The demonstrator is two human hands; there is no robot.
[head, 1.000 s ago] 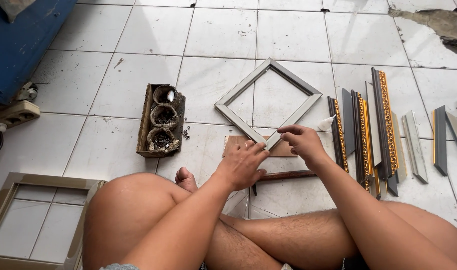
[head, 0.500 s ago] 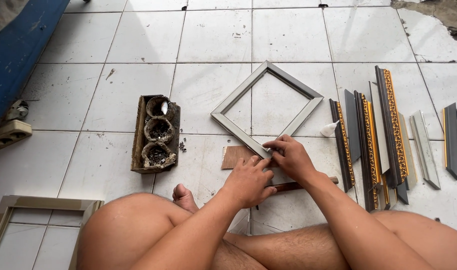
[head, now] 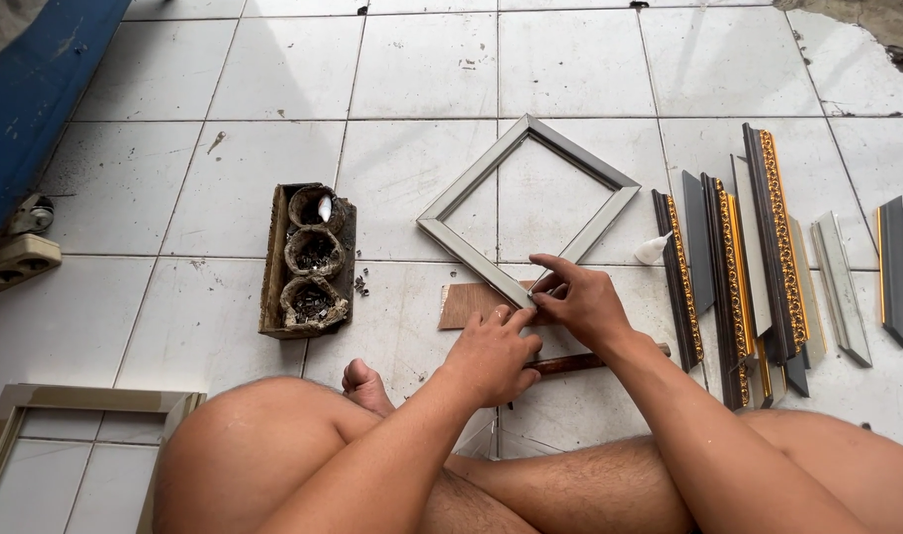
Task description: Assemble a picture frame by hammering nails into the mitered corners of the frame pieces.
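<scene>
A square silver picture frame lies like a diamond on the white tiled floor, its near corner resting on a small brown board. My left hand presses down on that near corner with its fingertips. My right hand pinches the same corner from the right side, fingers closed on the frame's edge. A wooden handle sticks out under my hands; its head is hidden.
A wooden tray with three round cups of small metal bits stands to the left. Several cut moulding strips, gold-trimmed and grey, lie at the right. Another frame lies at lower left. My bare legs cross the bottom.
Both hands have shifted slightly left and closed in on the frame's near corner; the right hand, earlier raised near the strips, now pinches the corner.
</scene>
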